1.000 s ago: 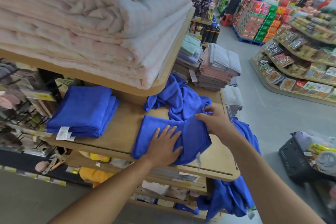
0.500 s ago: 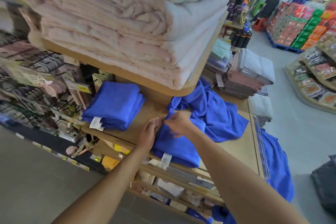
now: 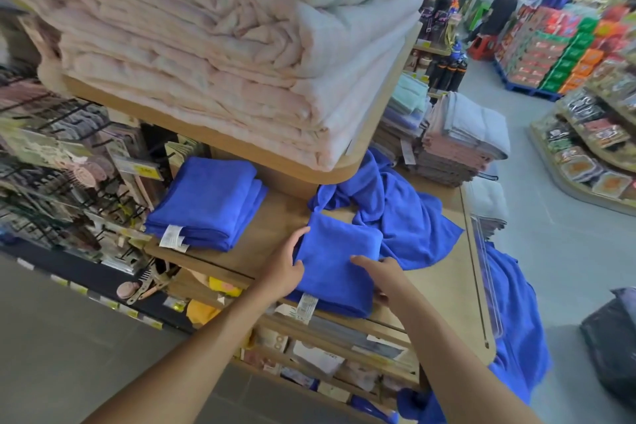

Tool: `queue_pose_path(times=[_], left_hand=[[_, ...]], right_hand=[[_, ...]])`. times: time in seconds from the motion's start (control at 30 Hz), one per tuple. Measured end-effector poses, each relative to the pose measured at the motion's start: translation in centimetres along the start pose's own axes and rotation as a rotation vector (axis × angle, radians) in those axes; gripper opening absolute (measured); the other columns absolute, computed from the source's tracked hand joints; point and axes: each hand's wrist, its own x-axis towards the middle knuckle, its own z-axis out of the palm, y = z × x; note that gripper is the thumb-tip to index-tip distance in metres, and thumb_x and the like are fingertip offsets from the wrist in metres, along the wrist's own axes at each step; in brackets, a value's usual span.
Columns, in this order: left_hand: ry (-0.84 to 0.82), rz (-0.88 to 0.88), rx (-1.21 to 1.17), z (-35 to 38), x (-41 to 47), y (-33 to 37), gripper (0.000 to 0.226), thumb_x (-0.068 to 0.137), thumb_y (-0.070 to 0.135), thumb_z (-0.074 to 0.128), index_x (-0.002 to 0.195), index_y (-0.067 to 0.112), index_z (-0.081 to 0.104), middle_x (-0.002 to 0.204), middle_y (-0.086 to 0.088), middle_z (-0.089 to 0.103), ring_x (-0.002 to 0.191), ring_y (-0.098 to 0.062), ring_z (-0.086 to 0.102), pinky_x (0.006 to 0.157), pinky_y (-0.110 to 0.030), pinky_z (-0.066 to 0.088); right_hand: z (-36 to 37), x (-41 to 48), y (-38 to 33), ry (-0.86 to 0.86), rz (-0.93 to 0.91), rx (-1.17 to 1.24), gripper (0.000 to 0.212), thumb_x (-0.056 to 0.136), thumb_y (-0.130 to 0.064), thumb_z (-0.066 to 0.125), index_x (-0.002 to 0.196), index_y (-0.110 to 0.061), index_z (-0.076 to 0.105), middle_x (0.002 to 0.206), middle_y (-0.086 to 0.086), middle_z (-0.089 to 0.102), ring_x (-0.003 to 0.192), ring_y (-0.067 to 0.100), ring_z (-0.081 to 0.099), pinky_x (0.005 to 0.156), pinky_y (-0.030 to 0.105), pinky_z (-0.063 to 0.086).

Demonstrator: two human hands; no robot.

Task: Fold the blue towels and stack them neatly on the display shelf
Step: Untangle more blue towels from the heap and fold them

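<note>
A folded blue towel (image 3: 335,260) lies on the wooden display shelf (image 3: 444,289) near its front edge, its white tag hanging over the edge. My left hand (image 3: 287,262) grips the towel's left side, thumb on top. My right hand (image 3: 382,274) holds its right side, fingers on top. To the left sits a stack of folded blue towels (image 3: 210,205). Behind the folded towel, unfolded blue towels (image 3: 395,213) lie crumpled on the shelf. Another loose blue towel (image 3: 516,320) hangs off the shelf's right end.
Thick pink and white blankets (image 3: 213,38) fill the upper shelf overhanging the work surface. Pink and grey towel stacks (image 3: 457,141) stand at the back right. Hanging racks of small goods (image 3: 69,162) are on the left. A dark basket (image 3: 612,348) sits on the floor at right. People stand far down the aisle.
The towel has gone from half-folded to a compact rectangle. My hands moved from its top corner out to its left and right sides. The view swung left, then steadied.
</note>
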Motion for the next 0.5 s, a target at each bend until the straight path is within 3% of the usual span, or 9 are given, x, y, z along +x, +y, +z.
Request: queue_pose_path(times=[0.1,0.17,0.23,0.27,0.33,0.4,0.5], left_hand=[[-0.014,0.001,-0.042,0.0,0.0,0.0,0.08,0.081,-0.006,0.045,0.144,0.044,0.042,0.141,0.01,0.054,0.123,-0.012,0.056,0.108,-0.048,0.048],[-0.004,0.001,-0.13,0.1,-0.1,0.3,0.079,0.081,-0.01,0.047,0.144,0.038,0.043,0.142,0.017,0.051,0.133,-0.002,0.049,0.111,-0.035,0.046],[0.03,0.001,-0.244,0.1,-0.2,0.8,0.077,0.084,-0.012,0.056,0.143,0.034,0.039,0.139,0.026,0.046,0.138,0.0,0.043,0.106,-0.016,0.042],[0.06,-0.026,-0.298,-0.1,-0.2,1.3,0.075,0.087,-0.006,0.064,0.146,0.032,0.037,0.139,0.025,0.045,0.137,-0.002,0.042,0.103,-0.014,0.04],[0.088,-0.118,-0.432,-0.8,-0.7,2.3,0.068,0.085,0.021,0.079,0.142,0.037,0.047,0.14,0.023,0.052,0.131,-0.002,0.049,0.103,-0.022,0.042],[-0.003,-0.182,-0.627,-1.8,-1.1,3.1,0.048,0.078,0.042,0.082,0.124,0.043,0.065,0.133,0.015,0.066,0.126,-0.01,0.06,0.102,-0.034,0.048],[-0.194,-0.217,-0.8,-3.7,-1.9,3.9,0.037,0.086,0.048,0.075,0.119,0.032,0.074,0.132,-0.002,0.069,0.123,-0.022,0.065,0.094,-0.037,0.055]], right_hand=[[1.1,0.0,-0.1,-0.015,-0.058,0.093,0.034,0.078,-0.029,0.084,0.104,-0.015,0.067,0.102,0.006,0.073,0.089,0.024,0.071,0.062,0.033,0.056],[1.5,-0.4,-0.2,-0.01,-0.166,0.11,0.027,0.08,-0.016,0.081,0.104,-0.014,0.069,0.104,0.01,0.076,0.094,0.028,0.072,0.077,0.042,0.06],[1.6,-1.3,-0.3,-0.035,-0.258,0.138,0.025,0.081,-0.009,0.078,0.102,-0.016,0.07,0.1,0.008,0.077,0.094,0.029,0.073,0.079,0.044,0.06],[1.5,-1.8,-0.5,-0.059,-0.296,0.145,0.026,0.08,-0.009,0.078,0.103,-0.019,0.07,0.099,0.005,0.078,0.094,0.027,0.074,0.078,0.042,0.061],[1.2,-2.8,-1.1,-0.107,-0.372,0.123,0.029,0.078,-0.012,0.079,0.103,-0.024,0.071,0.098,-0.002,0.078,0.094,0.022,0.074,0.077,0.039,0.061],[0.8,-3.9,-2.4,-0.171,-0.424,0.105,0.033,0.072,-0.018,0.08,0.102,-0.029,0.073,0.101,-0.004,0.079,0.096,0.02,0.075,0.079,0.039,0.061],[0.6,-5.2,-5.0,-0.284,-0.449,0.091,0.034,0.069,-0.022,0.081,0.101,-0.032,0.074,0.106,-0.001,0.078,0.098,0.02,0.076,0.082,0.044,0.061]])
